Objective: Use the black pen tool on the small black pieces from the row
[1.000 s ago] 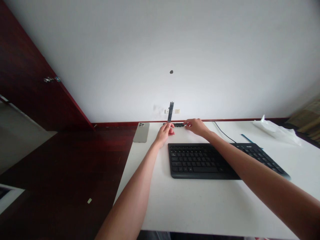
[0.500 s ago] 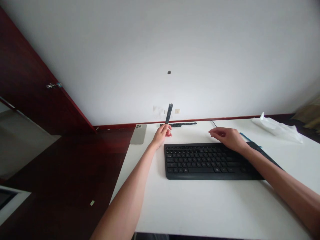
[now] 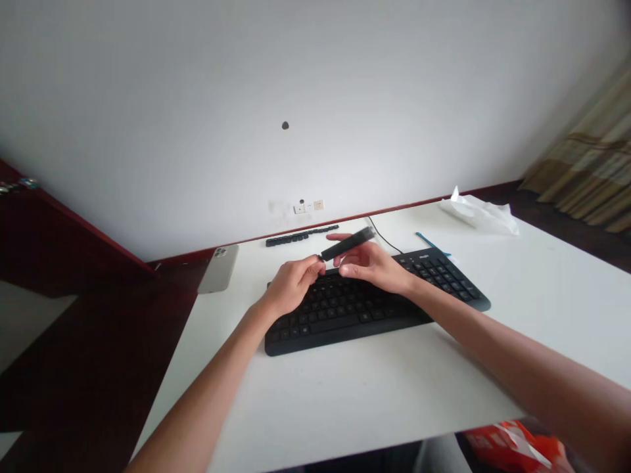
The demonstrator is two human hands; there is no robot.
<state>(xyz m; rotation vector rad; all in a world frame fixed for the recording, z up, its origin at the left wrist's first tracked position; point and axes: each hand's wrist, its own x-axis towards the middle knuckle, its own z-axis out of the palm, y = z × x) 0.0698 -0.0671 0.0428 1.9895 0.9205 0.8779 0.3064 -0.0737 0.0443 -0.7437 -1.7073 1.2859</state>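
A slim black tool (image 3: 348,244) with a greyish, blurred tip is pinched by its lower end in my left hand (image 3: 294,282); its exact kind is unclear. It slants up to the right above the black keyboard (image 3: 340,323). Just behind it is my right hand (image 3: 377,266), fingers apart and the thumb stretched to the left; whether it touches the tool I cannot tell. Both hands hover over the keyboard's upper rows and hide part of the keys. Small black keycaps (image 3: 296,238) lie in a row near the table's far edge.
On the white table (image 3: 365,394), a phone (image 3: 218,269) lies at the left. A blue stick-like tool (image 3: 424,240) is behind the keyboard, with a cable (image 3: 384,238) nearby. A white plastic bag (image 3: 480,213) rests at the far right. Below the front edge shows a red bag (image 3: 513,447).
My view has turned to the right. The hands have come together over the keyboard, and the black tool has tipped from nearly upright to a rightward slant. My right hand's fingers have spread.
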